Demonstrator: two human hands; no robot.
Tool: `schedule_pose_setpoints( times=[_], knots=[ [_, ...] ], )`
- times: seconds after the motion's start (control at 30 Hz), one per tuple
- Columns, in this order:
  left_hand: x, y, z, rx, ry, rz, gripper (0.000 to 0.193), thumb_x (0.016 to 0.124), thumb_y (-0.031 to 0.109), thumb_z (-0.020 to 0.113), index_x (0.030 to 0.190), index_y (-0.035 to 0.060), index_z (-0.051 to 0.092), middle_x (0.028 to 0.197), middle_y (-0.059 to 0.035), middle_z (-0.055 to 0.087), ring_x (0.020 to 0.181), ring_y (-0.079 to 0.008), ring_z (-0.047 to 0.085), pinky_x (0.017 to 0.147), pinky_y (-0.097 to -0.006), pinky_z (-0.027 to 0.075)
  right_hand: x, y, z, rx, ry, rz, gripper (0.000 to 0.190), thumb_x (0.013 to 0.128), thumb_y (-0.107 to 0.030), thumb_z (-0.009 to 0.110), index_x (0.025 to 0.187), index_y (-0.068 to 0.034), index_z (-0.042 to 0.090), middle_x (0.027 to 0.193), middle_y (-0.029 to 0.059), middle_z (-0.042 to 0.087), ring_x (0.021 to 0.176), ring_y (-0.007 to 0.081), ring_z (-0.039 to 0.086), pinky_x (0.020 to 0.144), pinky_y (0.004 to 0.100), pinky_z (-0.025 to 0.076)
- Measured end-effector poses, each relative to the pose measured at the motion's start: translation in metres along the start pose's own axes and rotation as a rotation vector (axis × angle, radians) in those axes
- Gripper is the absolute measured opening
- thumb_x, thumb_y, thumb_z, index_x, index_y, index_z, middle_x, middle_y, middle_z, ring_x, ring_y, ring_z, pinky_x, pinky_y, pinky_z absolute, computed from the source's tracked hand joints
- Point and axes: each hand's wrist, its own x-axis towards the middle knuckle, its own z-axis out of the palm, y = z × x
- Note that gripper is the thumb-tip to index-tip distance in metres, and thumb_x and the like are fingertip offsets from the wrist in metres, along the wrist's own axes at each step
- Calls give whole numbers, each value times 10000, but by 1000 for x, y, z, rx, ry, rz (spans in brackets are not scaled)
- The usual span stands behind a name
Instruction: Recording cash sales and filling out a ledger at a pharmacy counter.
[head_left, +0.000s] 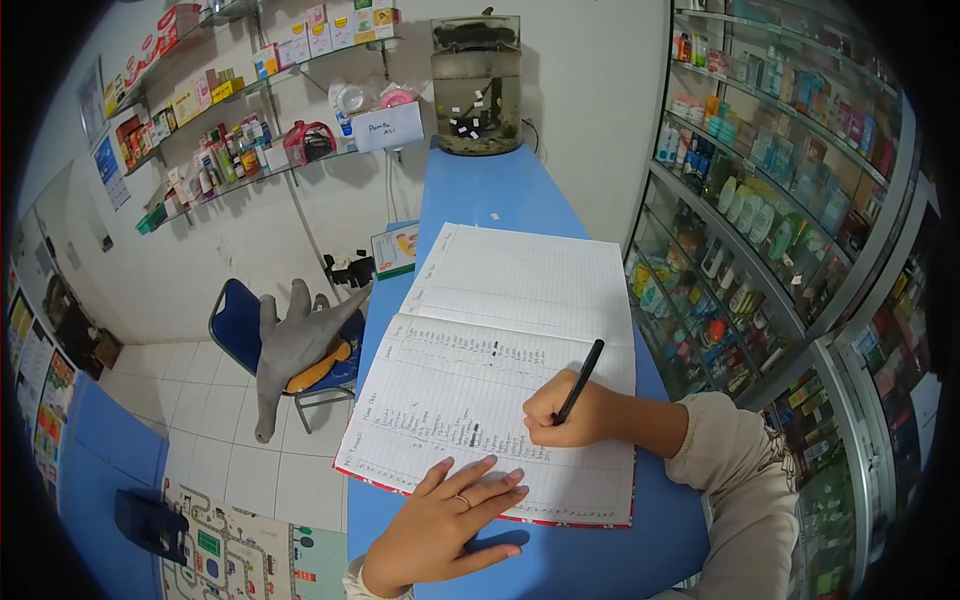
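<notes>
A ruled notebook (517, 300) with a red patterned cover lies wide open on a blue counter, its lower page bearing handwritten columns. Closed around a black pen (581, 381), my right hand (574, 412) rests on the written page near the last entries; the pen's tip is hidden by the fingers. My left hand (457, 517) wears a ring and lies palm down with fingers spread, the fingertips on the notebook's near edge and the thumb over the counter. It holds nothing.
The blue counter (480, 184) runs to a cylindrical fish tank (477, 90) by the wall. Glass-fronted cabinets (757, 172) with bottles and boxes stand on the right. At left are wall shelves (315, 56) and a blue chair (232, 322) bearing a grey plush toy (296, 352).
</notes>
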Motion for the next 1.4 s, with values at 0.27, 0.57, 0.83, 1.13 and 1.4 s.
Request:
schedule_pose_setpoints(
  times=[0.27,0.57,0.83,1.13,1.4],
  knots=[
    [1,0,-1,15,-5,-4,540,761,469,677,1193,152,613,1282,6,550,1277,-241,411,991,-479,300,-1,3,0,53,12,0,376,733,0,616,517,-41,311,432,37,339,382,118,311,399,295,252],
    [1,1,-1,22,-11,-10,544,755,473,678,1197,164,610,1275,14,555,1268,-245,423,992,-490,303,-3,2,-2,29,14,33,368,727,16,599,555,-56,281,481,-4,308,463,67,282,431,279,236],
    [2,4,-3,74,-3,21,514,794,459,655,1175,117,604,1256,-5,553,1245,-240,428,940,-488,358,-2,2,-1,20,31,40,365,727,24,598,535,-42,295,448,28,326,402,105,290,407,294,245],
    [3,4,-7,85,-19,21,515,796,457,654,1178,116,601,1269,-7,544,1248,-244,426,936,-503,357,0,2,-2,23,-9,109,358,744,-6,579,555,-59,279,488,-1,286,461,65,267,434,291,230],
    [2,12,-5,46,-19,4,552,751,407,678,1225,141,578,1282,-38,533,1274,-289,402,1007,-526,291,11,13,-20,320,431,289,375,852,-204,672,611,-101,405,535,-32,448,498,31,412,442,195,316]
  ],
)
